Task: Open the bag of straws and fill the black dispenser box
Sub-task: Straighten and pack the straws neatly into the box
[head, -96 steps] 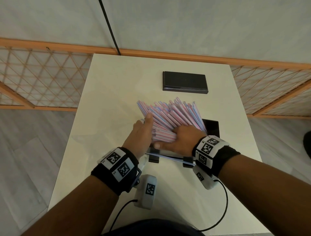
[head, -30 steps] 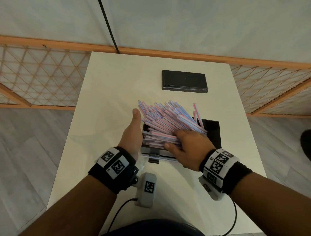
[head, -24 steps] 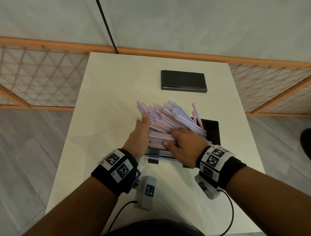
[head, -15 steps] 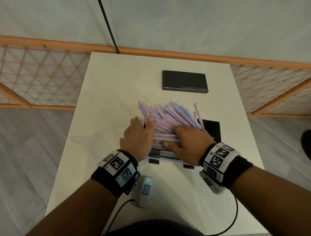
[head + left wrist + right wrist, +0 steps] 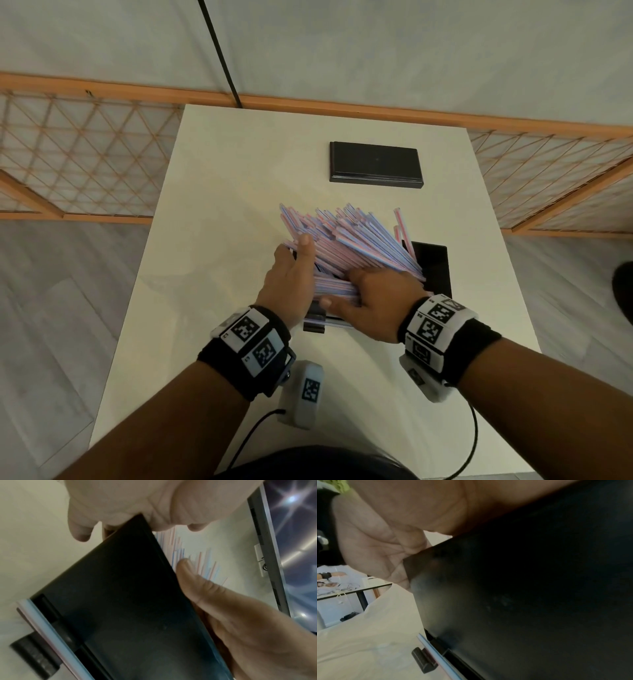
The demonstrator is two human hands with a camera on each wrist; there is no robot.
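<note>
A fanned pile of pink-and-blue striped straws (image 5: 346,240) sticks up out of the open black dispenser box (image 5: 432,270) in the middle of the table. My left hand (image 5: 294,270) presses with straight fingers against the left ends of the straws. My right hand (image 5: 370,294) lies flat on top of the pile near its front. In the left wrist view my thumb (image 5: 188,577) lies along the box's black side (image 5: 120,608), with straw ends (image 5: 199,562) beyond it. One straw (image 5: 436,654) lies in the front slot.
The box's black lid (image 5: 375,166) lies flat at the back of the white table (image 5: 219,212). A wooden lattice fence (image 5: 82,150) runs behind and to both sides. Wrist camera cables (image 5: 469,442) hang off the front edge.
My left hand, off to the side of the pile a second ago, has come in against the straw ends. My right hand has stayed on top, shifting only slightly.
</note>
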